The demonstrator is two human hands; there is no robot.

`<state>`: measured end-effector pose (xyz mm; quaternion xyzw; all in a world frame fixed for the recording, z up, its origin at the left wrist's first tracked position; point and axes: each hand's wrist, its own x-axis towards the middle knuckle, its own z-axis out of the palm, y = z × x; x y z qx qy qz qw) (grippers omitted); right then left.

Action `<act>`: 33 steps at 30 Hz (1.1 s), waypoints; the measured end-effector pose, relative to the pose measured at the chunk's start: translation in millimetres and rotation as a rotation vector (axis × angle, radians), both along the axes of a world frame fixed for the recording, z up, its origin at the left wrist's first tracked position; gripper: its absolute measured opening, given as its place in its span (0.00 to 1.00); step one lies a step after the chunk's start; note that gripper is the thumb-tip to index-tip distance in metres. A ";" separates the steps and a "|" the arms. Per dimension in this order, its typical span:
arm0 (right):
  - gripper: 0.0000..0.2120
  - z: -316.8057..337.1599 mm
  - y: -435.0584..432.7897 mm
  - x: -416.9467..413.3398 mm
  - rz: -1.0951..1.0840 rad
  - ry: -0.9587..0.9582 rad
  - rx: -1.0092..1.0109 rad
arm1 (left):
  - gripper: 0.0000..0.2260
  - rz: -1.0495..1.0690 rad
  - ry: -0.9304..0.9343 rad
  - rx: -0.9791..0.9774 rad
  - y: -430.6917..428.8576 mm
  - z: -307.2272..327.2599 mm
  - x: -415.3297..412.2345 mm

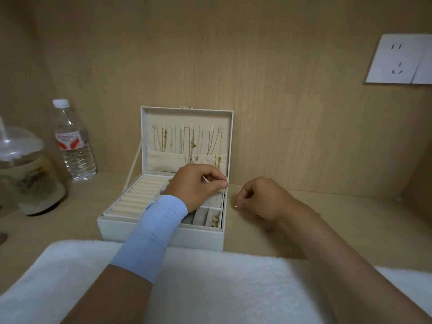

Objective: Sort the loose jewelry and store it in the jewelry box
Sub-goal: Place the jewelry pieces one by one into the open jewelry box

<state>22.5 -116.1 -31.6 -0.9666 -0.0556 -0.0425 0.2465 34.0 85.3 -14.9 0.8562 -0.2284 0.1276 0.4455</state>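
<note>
A white jewelry box point(131, 226) stands open on the wooden desk, its lid upright with several thin necklaces point(192, 141) hanging inside. Cream ring rolls point(138, 195) fill the left half of the tray. Gold earrings point(215, 219) lie in a small front-right compartment. My left hand point(198, 183), with a light blue band on the wrist, hovers over the tray's right side with thumb and fingertips pinched together; what it pinches is too small to make out. My right hand point(261, 198) is just right of the box, fingers curled, pinching a tiny pale piece point(236, 206) above the desk.
A water bottle point(74, 146) and a lidded plastic cup point(25, 169) stand at the left. A white fluffy towel point(233, 288) covers the near desk edge. A wall socket point(402, 59) is mounted on the right panel. A small dark item point(257, 215) lies under my right wrist.
</note>
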 end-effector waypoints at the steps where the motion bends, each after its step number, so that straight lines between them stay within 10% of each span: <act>1: 0.09 1.9 -1.1 0.6 -0.014 -0.024 0.065 | 0.02 0.006 0.003 -0.013 1.8 1.1 0.2; 12: 0.04 41.6 34.9 -9.7 0.088 -0.200 0.513 | 0.04 0.044 0.097 -0.220 40.2 13.8 10.6; 33: 0.04 43.6 105.2 33.9 0.170 -0.434 0.341 | 0.03 0.034 0.181 -0.282 79.4 13.0 23.8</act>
